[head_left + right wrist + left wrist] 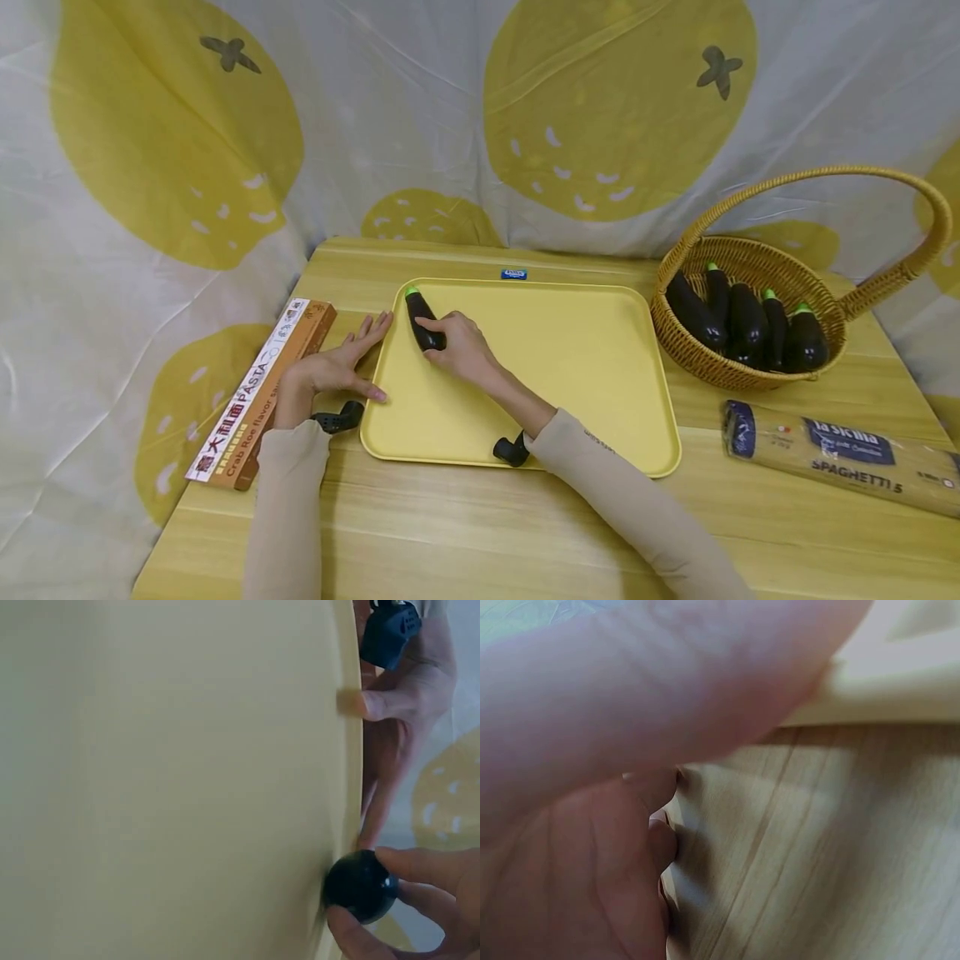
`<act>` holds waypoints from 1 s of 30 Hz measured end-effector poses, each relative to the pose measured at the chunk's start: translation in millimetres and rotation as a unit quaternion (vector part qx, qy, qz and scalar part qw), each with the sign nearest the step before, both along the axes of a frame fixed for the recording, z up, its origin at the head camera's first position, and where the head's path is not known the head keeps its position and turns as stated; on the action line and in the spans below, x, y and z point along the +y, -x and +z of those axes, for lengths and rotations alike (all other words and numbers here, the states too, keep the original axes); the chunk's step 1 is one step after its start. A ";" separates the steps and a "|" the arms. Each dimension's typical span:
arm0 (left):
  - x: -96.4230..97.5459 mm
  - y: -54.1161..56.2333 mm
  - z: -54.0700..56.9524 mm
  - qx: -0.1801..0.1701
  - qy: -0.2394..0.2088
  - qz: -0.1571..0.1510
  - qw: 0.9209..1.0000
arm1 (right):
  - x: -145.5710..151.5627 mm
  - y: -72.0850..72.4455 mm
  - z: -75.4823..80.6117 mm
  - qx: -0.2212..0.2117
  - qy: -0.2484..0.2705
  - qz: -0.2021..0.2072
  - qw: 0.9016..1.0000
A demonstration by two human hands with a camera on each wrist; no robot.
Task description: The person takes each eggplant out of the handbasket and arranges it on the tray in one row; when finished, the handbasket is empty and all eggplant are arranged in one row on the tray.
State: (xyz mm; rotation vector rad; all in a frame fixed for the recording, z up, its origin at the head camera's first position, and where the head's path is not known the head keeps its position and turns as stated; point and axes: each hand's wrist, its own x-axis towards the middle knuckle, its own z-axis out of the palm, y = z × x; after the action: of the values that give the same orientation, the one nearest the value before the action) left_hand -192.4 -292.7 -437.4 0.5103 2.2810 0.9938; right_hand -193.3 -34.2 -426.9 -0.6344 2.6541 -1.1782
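On the yellow tray (555,375), near its far left corner, lies a dark eggplant (422,321) with its green stem end pointing away. My right hand (465,346) grips its rounded near end between thumb and fingers; the right wrist view shows that end of the eggplant (361,886) pinched close to the tray's wall. At the tray's left edge, my left hand (337,362) is spread, thumb and fingertips touching the rim. In the left wrist view the thumb (652,690) fills the top, over the wooden table.
A wicker basket (735,379) with several eggplants (748,325) stands right of the tray, its tall handle arching up. In front of it lies a spaghetti packet (847,457). A pasta box (262,392) lies beside the left forearm. Behind the tray is a small blue packet (513,273).
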 end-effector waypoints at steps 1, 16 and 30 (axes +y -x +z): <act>0.2 -0.2 0.1 0.002 0.002 0.000 1.000 | -0.4 0.2 -0.3 -0.002 -0.002 0.007 1.000; 1.6 -0.3 1.2 -0.007 0.005 0.011 1.000 | -0.7 4.0 -1.0 -0.078 0.036 0.052 0.995; 1.8 -0.2 -0.3 0.003 0.014 0.005 1.000 | -10.4 7.3 -3.2 -0.111 0.074 0.019 0.991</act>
State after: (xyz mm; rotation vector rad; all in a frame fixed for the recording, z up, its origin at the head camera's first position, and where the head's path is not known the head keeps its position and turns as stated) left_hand -192.3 -290.9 -437.7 0.4912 2.3014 0.9646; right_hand -200.6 -44.6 -430.1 -0.5399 2.3771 -1.3591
